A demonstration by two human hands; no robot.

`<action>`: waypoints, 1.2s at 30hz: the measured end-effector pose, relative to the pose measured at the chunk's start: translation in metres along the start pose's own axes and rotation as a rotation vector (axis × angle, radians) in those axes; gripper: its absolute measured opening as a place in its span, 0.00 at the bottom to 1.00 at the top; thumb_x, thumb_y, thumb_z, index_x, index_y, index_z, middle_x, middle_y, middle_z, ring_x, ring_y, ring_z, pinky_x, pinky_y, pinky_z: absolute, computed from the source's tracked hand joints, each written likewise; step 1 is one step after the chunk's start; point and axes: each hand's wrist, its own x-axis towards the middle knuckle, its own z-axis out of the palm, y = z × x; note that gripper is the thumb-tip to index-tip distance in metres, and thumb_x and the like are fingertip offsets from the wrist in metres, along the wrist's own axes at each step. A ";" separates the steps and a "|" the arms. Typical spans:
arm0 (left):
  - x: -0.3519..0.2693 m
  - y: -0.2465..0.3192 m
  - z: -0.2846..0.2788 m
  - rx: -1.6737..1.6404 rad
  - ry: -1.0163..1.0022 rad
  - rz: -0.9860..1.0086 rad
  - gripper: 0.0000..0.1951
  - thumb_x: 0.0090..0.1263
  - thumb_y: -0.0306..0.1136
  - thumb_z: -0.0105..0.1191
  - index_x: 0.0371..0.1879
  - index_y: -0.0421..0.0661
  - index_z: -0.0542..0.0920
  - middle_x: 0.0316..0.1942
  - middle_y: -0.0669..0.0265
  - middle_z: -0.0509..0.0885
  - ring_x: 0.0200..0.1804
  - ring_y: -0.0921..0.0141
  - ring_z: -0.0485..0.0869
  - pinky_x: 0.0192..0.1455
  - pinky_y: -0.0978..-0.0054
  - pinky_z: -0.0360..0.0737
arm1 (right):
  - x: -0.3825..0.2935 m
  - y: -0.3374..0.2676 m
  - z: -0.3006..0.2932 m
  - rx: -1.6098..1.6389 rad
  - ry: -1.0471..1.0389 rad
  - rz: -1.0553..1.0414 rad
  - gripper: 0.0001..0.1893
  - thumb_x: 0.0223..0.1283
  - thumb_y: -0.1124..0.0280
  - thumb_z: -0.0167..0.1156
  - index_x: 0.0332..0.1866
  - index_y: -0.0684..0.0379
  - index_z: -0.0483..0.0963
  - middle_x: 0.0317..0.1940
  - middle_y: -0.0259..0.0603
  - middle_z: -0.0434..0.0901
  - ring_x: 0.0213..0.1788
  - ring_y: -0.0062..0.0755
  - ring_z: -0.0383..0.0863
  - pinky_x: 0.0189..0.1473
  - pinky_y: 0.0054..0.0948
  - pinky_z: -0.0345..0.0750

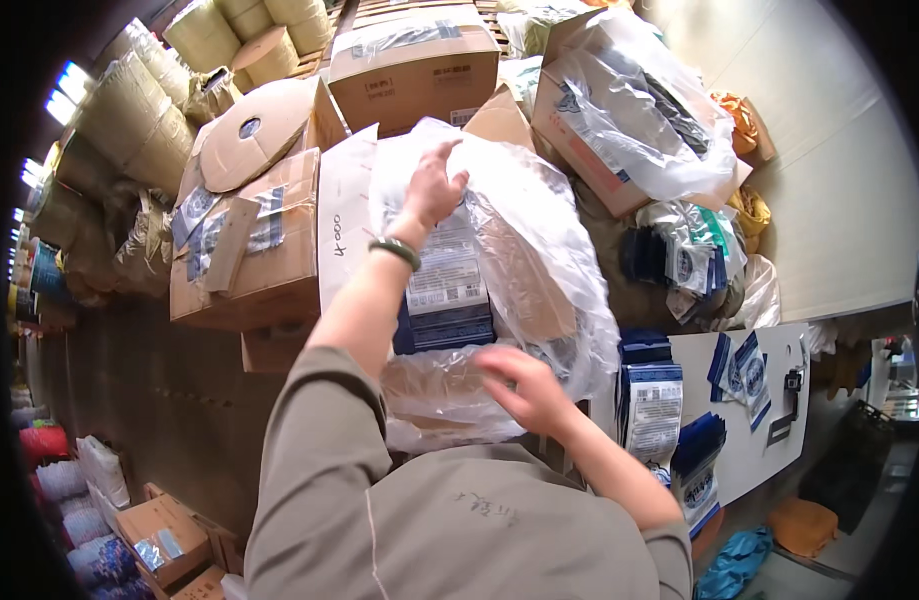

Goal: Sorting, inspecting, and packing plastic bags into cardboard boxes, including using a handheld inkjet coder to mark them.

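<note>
Before me stands a cardboard box [344, 217] lined with a clear plastic bag [530, 180]. Inside it lies a stack of blue-and-white printed plastic pouches [446, 289], their dark blue ends towards me. My left hand [435, 184], a dark bracelet on its wrist, is over the far part of the liner with fingers spread; whether it presses on the plastic or the pouches I cannot tell. Slightly blurred, my right hand [527, 386] is over the box's near edge, close to the pouches' near ends, with nothing visible in its fingers.
To the left, a closed carton [242, 277] carries a cardboard disc [257, 135]. An open lined carton [579, 142] stands at the back right. More pouch stacks [653, 409] stand beside a white tabletop [744, 450] on my right. Large wrapped rolls [133, 112] fill the back left.
</note>
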 end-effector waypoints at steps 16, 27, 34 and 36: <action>-0.122 -0.082 0.042 0.143 -0.309 -0.678 0.32 0.72 0.46 0.45 0.67 0.32 0.61 0.69 0.42 0.62 0.72 0.51 0.59 0.74 0.62 0.56 | 0.219 0.143 0.060 -0.461 0.615 0.786 0.29 0.54 0.59 0.62 0.57 0.70 0.73 0.55 0.55 0.78 0.53 0.47 0.81 0.54 0.37 0.77; -0.131 -0.096 0.028 0.036 -0.139 -0.661 0.29 0.61 0.29 0.56 0.63 0.36 0.68 0.62 0.43 0.71 0.64 0.53 0.71 0.67 0.64 0.66 | 0.218 0.123 0.056 -0.375 0.551 0.682 0.27 0.56 0.61 0.61 0.56 0.70 0.74 0.53 0.55 0.79 0.52 0.46 0.81 0.53 0.37 0.77; -0.131 -0.085 0.030 -0.134 -0.112 -0.668 0.27 0.63 0.27 0.53 0.63 0.38 0.67 0.62 0.45 0.71 0.63 0.53 0.71 0.66 0.64 0.67 | 0.239 0.109 0.038 -0.339 0.430 0.628 0.25 0.57 0.63 0.61 0.55 0.70 0.74 0.51 0.55 0.80 0.52 0.46 0.81 0.52 0.37 0.77; -0.135 -0.101 0.032 -0.150 -0.081 -0.669 0.26 0.63 0.27 0.53 0.63 0.37 0.68 0.61 0.45 0.72 0.63 0.54 0.72 0.66 0.65 0.67 | 0.242 0.104 0.038 -0.320 0.387 0.621 0.24 0.57 0.63 0.61 0.55 0.70 0.74 0.51 0.55 0.80 0.52 0.45 0.81 0.52 0.37 0.77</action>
